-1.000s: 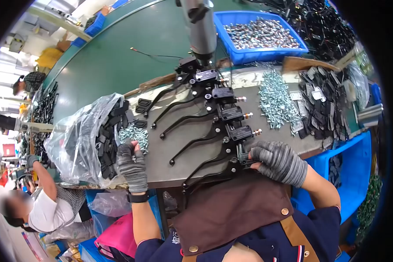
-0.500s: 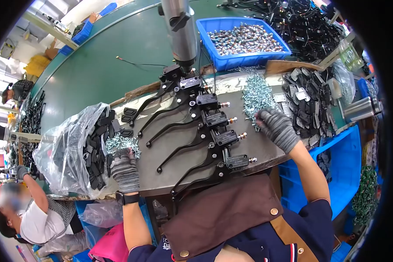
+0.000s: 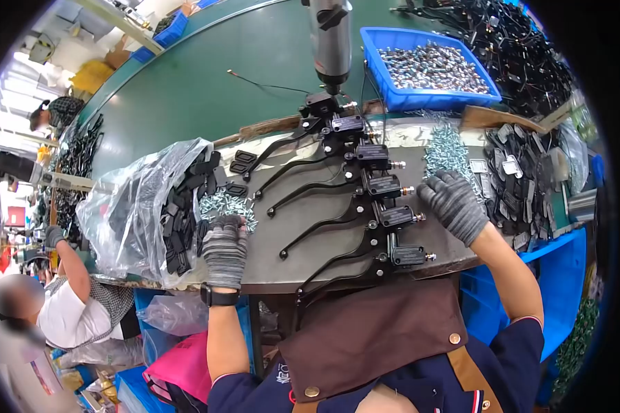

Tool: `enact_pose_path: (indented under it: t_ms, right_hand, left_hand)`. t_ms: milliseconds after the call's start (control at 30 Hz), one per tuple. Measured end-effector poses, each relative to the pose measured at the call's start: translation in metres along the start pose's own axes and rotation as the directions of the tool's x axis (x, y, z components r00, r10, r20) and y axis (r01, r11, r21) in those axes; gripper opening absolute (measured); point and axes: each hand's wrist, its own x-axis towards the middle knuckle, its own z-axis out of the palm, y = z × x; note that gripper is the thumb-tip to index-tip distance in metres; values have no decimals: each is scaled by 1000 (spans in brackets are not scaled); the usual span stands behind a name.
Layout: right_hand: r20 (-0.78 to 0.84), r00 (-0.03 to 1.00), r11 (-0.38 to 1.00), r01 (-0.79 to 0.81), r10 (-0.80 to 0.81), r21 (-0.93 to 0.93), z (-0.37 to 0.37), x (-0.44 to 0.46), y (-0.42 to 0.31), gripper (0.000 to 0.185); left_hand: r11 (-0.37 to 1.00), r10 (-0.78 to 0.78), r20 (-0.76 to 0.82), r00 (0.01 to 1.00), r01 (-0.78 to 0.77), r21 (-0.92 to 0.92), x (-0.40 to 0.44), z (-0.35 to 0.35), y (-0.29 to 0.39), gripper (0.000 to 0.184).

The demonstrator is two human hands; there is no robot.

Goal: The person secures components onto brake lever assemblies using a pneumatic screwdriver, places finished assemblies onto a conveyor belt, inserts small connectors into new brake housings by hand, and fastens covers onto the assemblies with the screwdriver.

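Note:
My left hand (image 3: 225,253), in a striped grey glove, has its fingers closed at the near edge of a small pile of screws (image 3: 222,204). The gloved right hand (image 3: 455,208) is curled at the lower left edge of a larger screw pile (image 3: 446,150), close to the metal fittings on the levers. What either set of fingertips holds is hidden or too small to make out. Between the hands lies a row of black brake levers with reservoirs (image 3: 382,186), overlapping in a slanting line. A powered driver (image 3: 332,48) hangs upright over the farthest reservoir.
Black rubber pieces (image 3: 180,224) spill from a clear plastic bag (image 3: 127,210) at left. Dark caps (image 3: 517,175) are heaped at right. A blue bin (image 3: 430,100) of small metal fittings stands behind. A co-worker (image 3: 76,303) sits at far left.
The camera view has turned, so the scene sits farther right. My right hand has moved left from the large screw pile toward the levers. My left hand stays by the small pile.

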Motion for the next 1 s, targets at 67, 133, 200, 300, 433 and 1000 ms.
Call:
enact_pose_path:
  t_ms: [67,133,200,300,433,1000]
  right_hand:
    - [4,1000,1000,-22,22,17,-1,-3,-2,17]
    - [17,997,996,-81,81,45,-1,-4,-4,17]
    - [-30,990,984,-130,135,122,-3,-8,-5,17]
    - [-96,959,934,-233,267,272,-5,-15,-11,17]
    - [-234,912,862,-199,337,467,-11,-18,-24,22]
    - [-292,917,772,-27,273,636,-32,-50,-70,27]
  left_hand:
    - [996,0,86,996,-8,86,-2,-1,-1,8]
    - [995,4,81,997,-12,101,-3,-3,-1,8]
    - [991,32,77,997,-41,125,0,-7,2,8]
    - [979,166,-14,986,-163,119,7,-13,27,9]
    - [925,176,88,980,-195,326,4,5,23,11]
    - [455,609,-45,792,-396,-798,-1,-3,178,24]
